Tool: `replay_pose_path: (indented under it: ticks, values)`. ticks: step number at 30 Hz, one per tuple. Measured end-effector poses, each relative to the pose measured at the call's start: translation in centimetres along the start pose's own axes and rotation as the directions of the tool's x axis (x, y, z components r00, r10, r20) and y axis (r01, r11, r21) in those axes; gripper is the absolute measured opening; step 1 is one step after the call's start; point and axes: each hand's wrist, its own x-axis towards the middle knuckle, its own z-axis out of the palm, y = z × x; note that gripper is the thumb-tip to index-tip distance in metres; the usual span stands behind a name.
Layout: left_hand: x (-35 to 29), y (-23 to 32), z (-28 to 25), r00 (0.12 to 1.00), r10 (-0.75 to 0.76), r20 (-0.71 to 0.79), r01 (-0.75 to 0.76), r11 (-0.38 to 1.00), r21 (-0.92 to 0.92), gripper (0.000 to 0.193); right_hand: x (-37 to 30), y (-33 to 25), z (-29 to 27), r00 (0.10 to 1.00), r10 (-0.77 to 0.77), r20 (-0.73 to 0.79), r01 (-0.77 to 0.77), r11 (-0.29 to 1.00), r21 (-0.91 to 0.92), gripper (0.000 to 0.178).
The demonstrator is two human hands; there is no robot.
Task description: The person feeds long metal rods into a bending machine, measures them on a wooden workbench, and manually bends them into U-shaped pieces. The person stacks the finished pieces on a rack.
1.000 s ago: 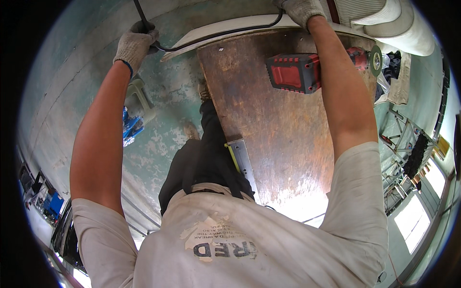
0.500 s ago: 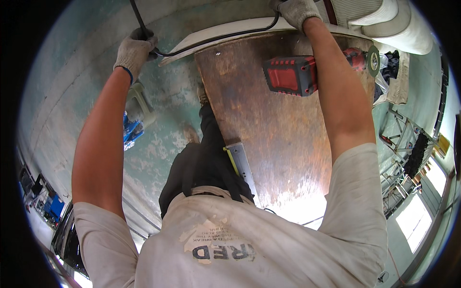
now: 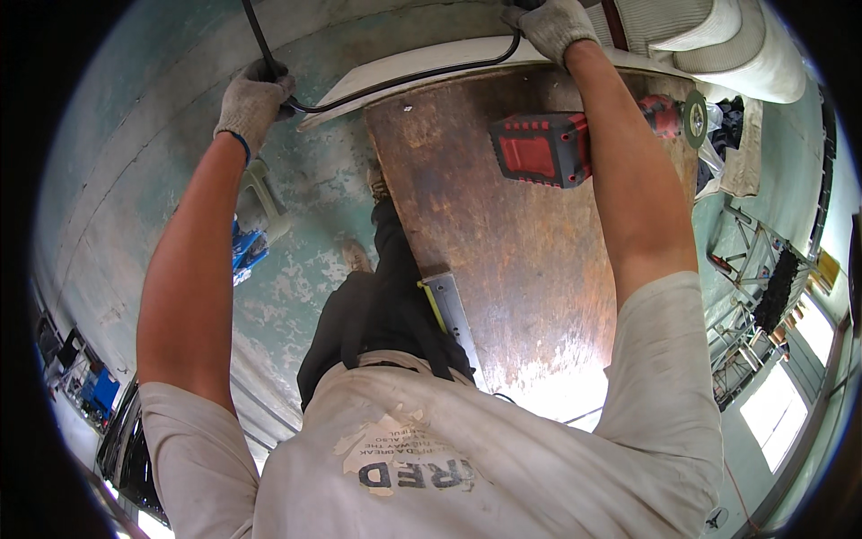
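Note:
A thin black rod, bent at its corners like a frame, spans the space between my gloved hands beyond the far edge of the wooden board. My left hand, in a grey knit glove, is closed round one bend of the rod at the upper left. At the top, my right hand, gloved likewise, grips the rod's other bend; its fingers are partly cut off by the picture's edge. Under my right forearm a red and black cordless angle grinder lies on the board, its disc showing past the arm.
The worn brown board carries a metal square or ruler at its near left edge. A pale curved strip lies along its far edge. White ribbed rolls sit at upper right. A stool and blue packet are left.
Both hands and the rod have shifted only slightly, the left a little lower. The grip on the rod stays the same.

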Motion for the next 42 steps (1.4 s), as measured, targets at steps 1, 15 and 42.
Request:
replay_pose_path:
  ticks: [1,15,42]
  values:
    - [0.1,0.1,0.0,1.000,0.008,0.003,-0.008,1.000,0.002,0.023,0.0,0.6,0.1,1.000,-0.009,-0.008,0.010,1.000,0.028,0.022]
    - [-0.5,0.6,0.1,1.000,0.008,0.000,-0.008,0.999,0.035,0.023,0.2,0.1,0.1,1.000,-0.011,-0.009,0.010,0.998,-0.059,0.020]
    - [-1.5,-2.3,-3.6,0.953,0.293,0.081,-0.266,0.933,-0.242,0.027,-5.5,-6.9,-6.6,0.998,0.059,-0.028,-0.066,0.915,-0.399,0.031]
